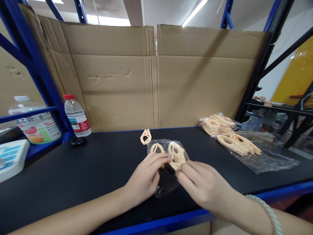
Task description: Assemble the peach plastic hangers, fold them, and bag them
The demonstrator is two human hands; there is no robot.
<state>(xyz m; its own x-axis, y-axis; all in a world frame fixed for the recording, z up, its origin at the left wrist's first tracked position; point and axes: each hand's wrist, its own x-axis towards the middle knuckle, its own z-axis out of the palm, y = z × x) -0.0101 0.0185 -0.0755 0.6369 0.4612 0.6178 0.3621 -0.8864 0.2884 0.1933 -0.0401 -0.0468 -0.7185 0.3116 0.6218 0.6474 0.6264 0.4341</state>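
My right hand pinches the lower edge of a beige folding hanger, which is tilted above a clear plastic bag. The fingers of my left hand are closed, with their tips against the left side of the same hanger. A second beige hanger lies by the bag, partly hidden behind my left fingers. I cannot tell whether the hangers are inside the bag or on top of it. Beyond them, a loose beige piece of similar shape rests on the black tabletop.
Several beige hangers lie piled at the right with clear plastic wrapping. At the left stand a red-capped water bottle and a round black object. A cardboard wall closes the back, between blue posts.
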